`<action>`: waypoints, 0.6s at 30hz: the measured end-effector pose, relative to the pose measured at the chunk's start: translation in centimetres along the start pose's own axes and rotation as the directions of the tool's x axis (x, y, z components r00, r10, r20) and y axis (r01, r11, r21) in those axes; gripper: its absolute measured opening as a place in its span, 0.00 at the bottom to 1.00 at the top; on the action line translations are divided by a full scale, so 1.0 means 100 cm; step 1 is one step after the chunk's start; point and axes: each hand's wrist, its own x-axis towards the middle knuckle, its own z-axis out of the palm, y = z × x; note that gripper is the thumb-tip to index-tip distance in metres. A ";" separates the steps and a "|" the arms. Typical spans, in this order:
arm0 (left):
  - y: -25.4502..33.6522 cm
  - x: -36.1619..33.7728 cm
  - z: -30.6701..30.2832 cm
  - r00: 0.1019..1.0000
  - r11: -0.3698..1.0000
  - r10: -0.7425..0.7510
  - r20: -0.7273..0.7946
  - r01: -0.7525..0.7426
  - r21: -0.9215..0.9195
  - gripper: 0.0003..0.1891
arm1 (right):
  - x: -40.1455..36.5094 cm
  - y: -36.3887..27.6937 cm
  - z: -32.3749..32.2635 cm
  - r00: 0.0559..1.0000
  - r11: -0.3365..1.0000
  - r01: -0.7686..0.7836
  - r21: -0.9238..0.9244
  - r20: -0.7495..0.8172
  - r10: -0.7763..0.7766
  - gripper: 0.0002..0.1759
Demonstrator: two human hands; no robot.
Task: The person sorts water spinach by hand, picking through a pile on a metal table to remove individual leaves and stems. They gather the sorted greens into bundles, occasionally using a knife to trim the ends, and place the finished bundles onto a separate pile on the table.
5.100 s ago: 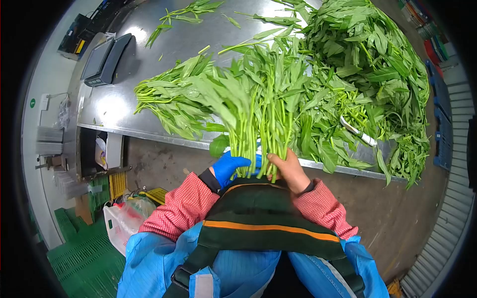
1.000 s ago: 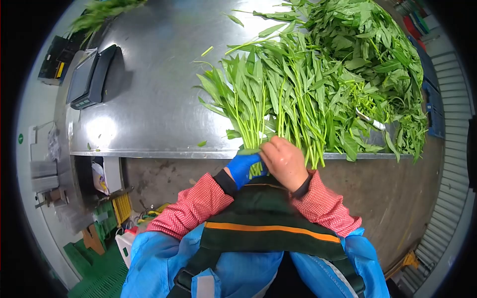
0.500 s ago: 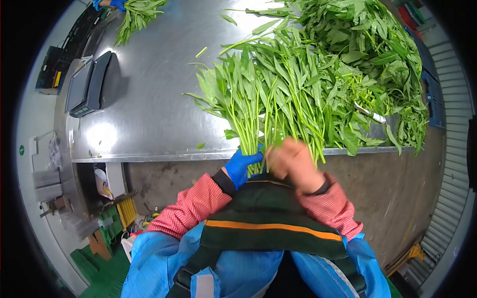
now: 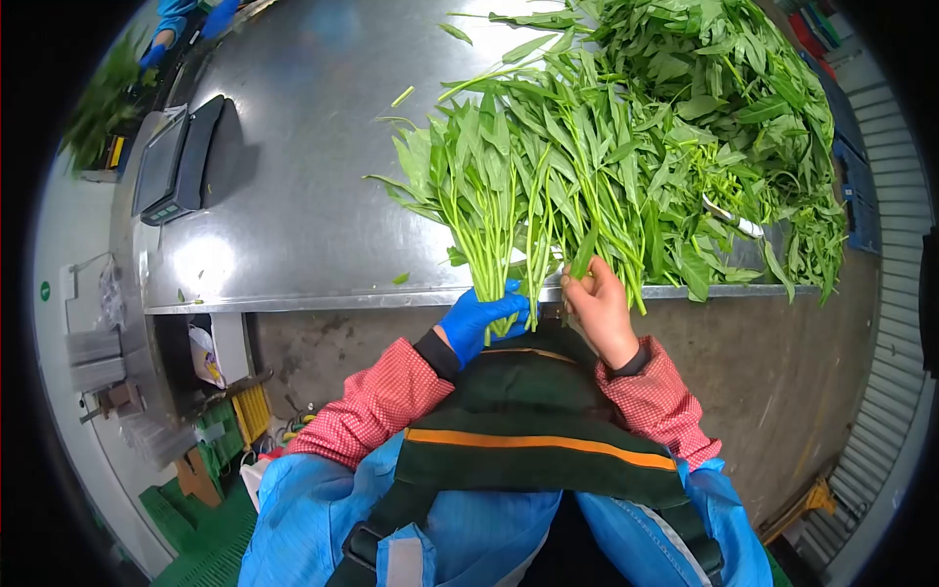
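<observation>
A shiny metal table [image 4: 323, 176] stretched across the view, its near edge running just in front of the person. The largest thing on it was a tall heap of water spinach [image 4: 714, 88], piled over the far right. Loose water spinach stems [image 4: 587, 157] spread from the heap toward the middle, some of their ends reaching the near edge. A dark green apron [image 4: 528, 386] with an orange band covered the person's front.

Next in size came the held bunch of water spinach [image 4: 489, 230] — leaves over the table, stem ends poking past the near edge, close above the apron. On the left side of the table stood a digital scale [image 4: 186, 161], well apart from the greens. Beyond it, a co-worker's gloved hand [image 4: 152, 56] showed near a blurred bundle of greens [image 4: 103, 103].

Of the person's own hands, the blue-gloved left hand [image 4: 479, 315] was closed around the lower stems of the bunch. The bare right hand [image 4: 602, 308], just beside it, pinched a single long leaf [image 4: 584, 252] between thumb and fingers — its tip pointing upward.

A white-handled knife [image 4: 748, 228] lay among the cuttings to the right. Smallest was a short cut stem [image 4: 402, 96], lying on the metal left of the loose stems.
</observation>
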 end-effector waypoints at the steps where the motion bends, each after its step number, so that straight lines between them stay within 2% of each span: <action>1: -0.003 0.004 -0.002 0.999 0.998 0.027 0.032 -0.029 0.054 0.20 | -0.004 -0.011 0.001 0.987 0.983 -0.159 0.088 0.046 0.156 0.05; 2: -0.005 0.008 -0.003 0.996 0.993 0.053 0.068 -0.060 0.106 0.20 | -0.007 -0.018 0.003 0.948 0.934 -0.315 0.166 0.104 0.301 0.04; 3: -0.007 0.010 -0.004 0.991 0.983 0.077 0.105 -0.093 0.156 0.19 | -0.006 -0.014 0.005 0.921 0.905 -0.380 0.193 0.164 0.352 0.05; 5: -0.008 0.010 -0.006 0.992 0.983 0.089 0.088 -0.101 0.154 0.18 | -0.002 -0.002 0.008 0.851 0.829 -0.507 0.235 0.288 0.439 0.08; 8: 0.000 0.004 -0.004 0.998 0.984 0.043 0.040 -0.050 0.173 0.17 | -0.001 0.000 0.011 0.914 0.918 -0.378 0.117 0.204 0.350 0.12; 12: -0.002 0.009 -0.016 0.999 0.982 0.044 0.009 -0.045 0.184 0.17 | -0.005 -0.017 0.004 0.910 0.927 -0.361 0.101 0.254 0.327 0.10; 15: -0.002 -0.002 0.005 0.992 0.993 0.053 0.113 -0.064 0.101 0.16 | -0.004 -0.005 0.015 0.944 0.940 -0.312 0.141 0.156 0.290 0.06; 18: -0.010 0.005 0.004 0.973 0.947 0.111 0.203 -0.166 0.275 0.17 | -0.002 0.002 0.029 0.967 0.968 -0.229 0.103 0.141 0.214 0.10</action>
